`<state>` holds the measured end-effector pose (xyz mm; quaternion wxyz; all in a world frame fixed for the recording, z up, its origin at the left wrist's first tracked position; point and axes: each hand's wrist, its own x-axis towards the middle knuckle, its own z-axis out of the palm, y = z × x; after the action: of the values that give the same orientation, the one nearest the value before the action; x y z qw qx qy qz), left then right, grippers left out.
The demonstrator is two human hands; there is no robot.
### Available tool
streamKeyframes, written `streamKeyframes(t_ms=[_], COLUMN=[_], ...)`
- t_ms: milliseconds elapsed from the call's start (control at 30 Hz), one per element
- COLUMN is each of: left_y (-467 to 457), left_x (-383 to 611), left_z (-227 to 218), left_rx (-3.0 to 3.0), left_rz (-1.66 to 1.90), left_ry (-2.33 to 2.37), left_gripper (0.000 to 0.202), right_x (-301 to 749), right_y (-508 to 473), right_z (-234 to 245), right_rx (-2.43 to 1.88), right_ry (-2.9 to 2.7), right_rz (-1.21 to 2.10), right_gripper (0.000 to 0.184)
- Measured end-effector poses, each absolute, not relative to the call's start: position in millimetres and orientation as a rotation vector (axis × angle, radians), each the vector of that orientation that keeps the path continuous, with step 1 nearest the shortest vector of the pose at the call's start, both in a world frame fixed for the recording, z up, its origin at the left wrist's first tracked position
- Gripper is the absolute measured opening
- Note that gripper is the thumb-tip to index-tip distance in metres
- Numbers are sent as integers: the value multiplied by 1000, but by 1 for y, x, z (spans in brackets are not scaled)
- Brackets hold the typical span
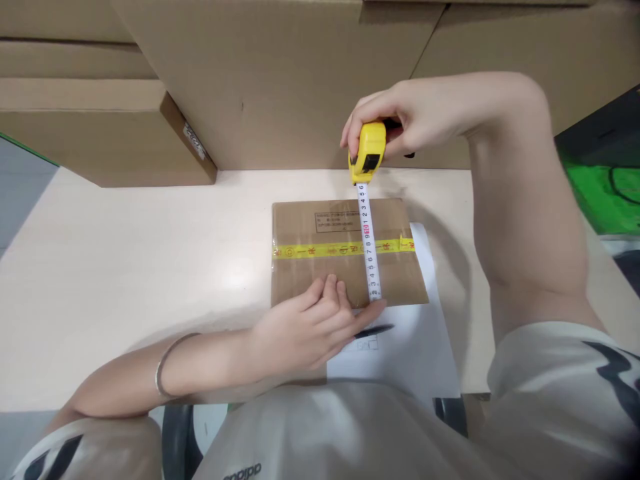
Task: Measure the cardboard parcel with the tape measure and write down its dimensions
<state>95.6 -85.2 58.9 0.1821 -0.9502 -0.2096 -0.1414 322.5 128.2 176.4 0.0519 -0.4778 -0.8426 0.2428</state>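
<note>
My right hand [385, 120] is closed around the yellow tape measure [374, 140], held just past the far edge of a flat brown cardboard box [300, 280]. Its white blade [369, 247] runs out across the top of the box to the near edge. There my left hand [310, 323] holds the blade's end with an outstretched finger, while its other fingers curl on the cardboard. Yellow tape with red print [320, 250] crosses the box. A dark pen [377, 330] shows beside my left fingers, over white paper [400, 360]; whether the hand touches the pen, I cannot tell.
Large cardboard boxes [280, 87] stand along the back of the pale table [175, 267]. Another carton [100, 147] sits at the back left. On the right are a dark box [605, 133] and something green [610, 193].
</note>
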Motion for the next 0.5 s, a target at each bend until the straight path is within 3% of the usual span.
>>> streamKeyframes(t_ms=[100, 200, 367, 500], left_y=[-85, -84, -83, -83], left_x=[97, 97, 94, 92], left_z=[59, 61, 60, 57], left_rx=[-2673, -2664, -2631, -2647], left_rz=[-417, -413, -399, -523], left_ry=[-596, -609, -591, -534], left_gripper=[58, 58, 55, 49], right_x=[319, 320, 328, 331], right_y=[136, 130, 89, 22], right_z=[172, 170, 173, 165], right_rx=[-1173, -1135, -911, -783], right_ry=[-2940, -2935, -2956, -2924], right_rz=[855, 861, 663, 951], right_gripper=[34, 32, 27, 29])
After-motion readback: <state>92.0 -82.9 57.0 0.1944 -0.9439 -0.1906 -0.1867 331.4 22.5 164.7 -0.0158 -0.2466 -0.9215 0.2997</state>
